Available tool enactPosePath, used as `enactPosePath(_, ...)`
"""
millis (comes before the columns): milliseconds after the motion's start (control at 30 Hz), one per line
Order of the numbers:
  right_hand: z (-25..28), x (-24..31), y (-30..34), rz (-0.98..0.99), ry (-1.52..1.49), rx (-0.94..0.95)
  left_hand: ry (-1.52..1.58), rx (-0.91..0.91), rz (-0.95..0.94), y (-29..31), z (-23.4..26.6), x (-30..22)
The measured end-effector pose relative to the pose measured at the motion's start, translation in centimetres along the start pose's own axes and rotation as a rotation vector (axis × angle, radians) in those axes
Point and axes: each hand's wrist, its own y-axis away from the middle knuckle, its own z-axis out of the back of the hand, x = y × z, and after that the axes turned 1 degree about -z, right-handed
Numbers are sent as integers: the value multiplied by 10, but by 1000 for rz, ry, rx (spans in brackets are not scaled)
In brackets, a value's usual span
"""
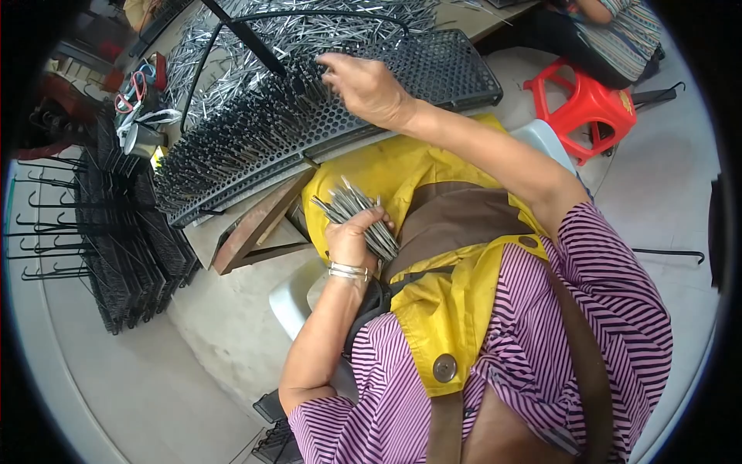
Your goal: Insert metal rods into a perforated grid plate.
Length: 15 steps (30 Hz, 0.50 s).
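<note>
My left hand (pixel 352 237) is wrapped round a bundle of thin grey metal rods (pixel 354 207), held over the yellow apron on my lap. Farther off, my right hand (pixel 371 91) is above a black perforated rack (pixel 433 73), at the edge of its filled part. Its fingers are bent and drawn together; whatever is between them is too small or hidden to make out. Many dark thin rods (pixel 239 127) stand upright, close together, in the holes on the rack's left and middle. On its right part the holes show bare.
A heap of loose silvery strips (pixel 224 66) lies behind the rack, whose black handle bar (pixel 243 35) rises above it. Scissors (pixel 139 83) and a metal cup (pixel 143 141) are at left. Stacked hooked racks (pixel 127 224) stand on the floor. A red stool (pixel 583 100) and another person are at right.
</note>
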Motion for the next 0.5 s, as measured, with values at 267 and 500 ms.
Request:
enactPosePath(267, -1, 13, 0, 138, 293, 384, 39, 47, 60, -2, 3, -1)
enactPosePath(500, 43, 64, 59, -241, -29, 549, 72, 8, -11, 7, -4, 3)
